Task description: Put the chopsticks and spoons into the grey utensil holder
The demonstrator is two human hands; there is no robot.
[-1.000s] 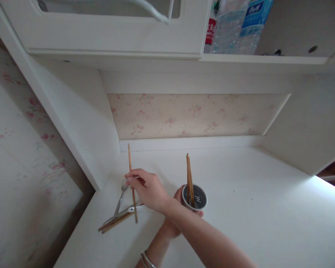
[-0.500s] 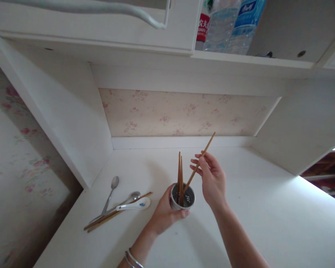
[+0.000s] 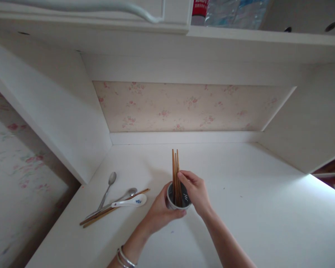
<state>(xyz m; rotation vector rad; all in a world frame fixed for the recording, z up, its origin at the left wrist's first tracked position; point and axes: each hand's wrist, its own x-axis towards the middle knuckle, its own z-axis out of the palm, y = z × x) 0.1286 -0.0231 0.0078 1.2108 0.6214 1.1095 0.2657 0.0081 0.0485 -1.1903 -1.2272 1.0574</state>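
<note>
1. Our right hand has swung in from the right since the earlier frame, and the held chopstick, slanting outward then, now stands nearly upright inside the metal cup.
2. Our right fingers pinch that chopstick partway up its length, between thumb and forefinger; we judge this high grip leaves room for the lower end to sit down in the cup.
3. Two standing chopsticks are close beside it on the left; all three bunch together rather than spreading around the rim, and dark inner floor shows at their right, with small pale holes.
4. Our left hand grasps the cup, its fingers wrapped around the left side and the thumb along the near side, probably to steady it with its mouth facing up. We cannot tell whether its base touches the table.
5. Left of the cup, two lying chopsticks rest slantwise, with a white ceramic spoon across them and a metal spoon just beyond. Another metal utensil, the far-left spoon, points away from us. This loose cluster seems placed within easy reach, apart from the cup.
</note>
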